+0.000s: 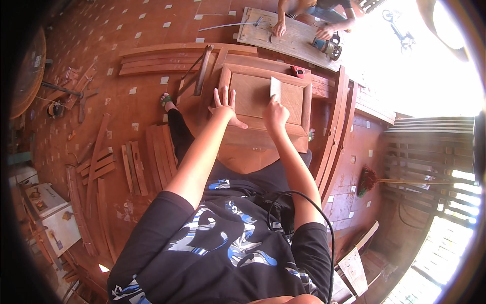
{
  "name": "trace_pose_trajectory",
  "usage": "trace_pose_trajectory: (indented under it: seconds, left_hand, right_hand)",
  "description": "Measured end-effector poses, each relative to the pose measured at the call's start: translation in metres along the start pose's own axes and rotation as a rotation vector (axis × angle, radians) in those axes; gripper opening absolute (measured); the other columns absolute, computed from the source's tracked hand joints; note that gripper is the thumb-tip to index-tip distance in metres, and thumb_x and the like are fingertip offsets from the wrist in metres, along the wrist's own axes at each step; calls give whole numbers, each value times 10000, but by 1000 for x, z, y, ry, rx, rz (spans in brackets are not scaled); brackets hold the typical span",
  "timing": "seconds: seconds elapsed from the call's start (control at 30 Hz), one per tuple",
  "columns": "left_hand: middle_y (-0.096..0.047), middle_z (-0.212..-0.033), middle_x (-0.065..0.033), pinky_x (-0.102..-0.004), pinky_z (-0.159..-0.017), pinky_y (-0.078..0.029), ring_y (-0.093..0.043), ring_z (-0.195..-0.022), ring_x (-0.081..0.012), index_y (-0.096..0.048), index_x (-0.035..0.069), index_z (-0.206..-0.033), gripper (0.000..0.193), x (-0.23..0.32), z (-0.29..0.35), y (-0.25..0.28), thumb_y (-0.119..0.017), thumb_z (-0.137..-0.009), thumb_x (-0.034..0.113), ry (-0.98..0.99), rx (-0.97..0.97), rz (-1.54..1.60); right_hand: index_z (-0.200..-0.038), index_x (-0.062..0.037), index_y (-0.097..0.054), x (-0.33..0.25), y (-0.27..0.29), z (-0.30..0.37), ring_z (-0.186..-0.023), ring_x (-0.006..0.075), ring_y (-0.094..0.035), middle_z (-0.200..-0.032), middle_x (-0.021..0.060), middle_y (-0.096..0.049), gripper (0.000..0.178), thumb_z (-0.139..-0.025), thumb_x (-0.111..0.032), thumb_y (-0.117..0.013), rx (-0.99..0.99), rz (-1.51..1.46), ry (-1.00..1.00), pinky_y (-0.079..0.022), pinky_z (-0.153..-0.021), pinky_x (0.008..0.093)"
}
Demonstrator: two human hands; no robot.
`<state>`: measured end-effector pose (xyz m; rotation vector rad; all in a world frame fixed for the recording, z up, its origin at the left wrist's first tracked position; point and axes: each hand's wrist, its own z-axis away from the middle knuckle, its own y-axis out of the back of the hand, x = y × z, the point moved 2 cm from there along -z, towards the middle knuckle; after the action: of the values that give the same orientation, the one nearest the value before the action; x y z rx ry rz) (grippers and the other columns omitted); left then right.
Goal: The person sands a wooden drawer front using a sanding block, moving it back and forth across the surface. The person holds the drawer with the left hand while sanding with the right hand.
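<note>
A framed wooden panel (251,92) lies flat before me, its raised border around a recessed middle. My left hand (225,109) is open, with its fingers spread over the panel's left frame edge. My right hand (275,112) is closed around the near end of a thin, pale rectangular piece (275,87), which points away from me over the panel's right half. Whether this is a scraper blade or folded abrasive I cannot make out. A small red and black device (298,71) rests on the far right of the panel's border.
Beyond the panel, another person's hands (324,32) are near a power tool (328,48) on a board (298,30). Long planks (335,131) lie close on my right, stacked boards (161,60) at the far left. A broom (368,180) is farther right. A black cable (331,243) hangs by my right arm.
</note>
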<state>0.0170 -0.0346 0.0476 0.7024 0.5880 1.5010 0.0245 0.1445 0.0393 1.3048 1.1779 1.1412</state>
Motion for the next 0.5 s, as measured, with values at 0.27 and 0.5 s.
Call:
trace_pose_trajectory:
  seconds: [0.27, 0.5]
  left_hand:
    - [297, -1575, -87, -740, -1052, -249, 292, -1412, -422, 173, 176, -1535, 1524, 1, -2, -1, -772, -498, 772, -2, 15, -59]
    - [299, -1575, -90, -726, -1070, -227, 285, -1416, -423, 183, 185, -1532, 1521, -1, 1, 0, -768, -504, 776, 0, 13, -21]
  right_hand:
    - [-947, -59, -669, -1, 14, -15, -832, 443, -649, -872, 230, -678, 250, -872, -269, -557, -105, -760, -96, -515, -767, 527]
    - [-1140, -65, -640, 69, 33, -23, -778, 406, -679, -819, 215, -688, 297, -901, -180, -506, 123, -386, -295, -536, -698, 503]
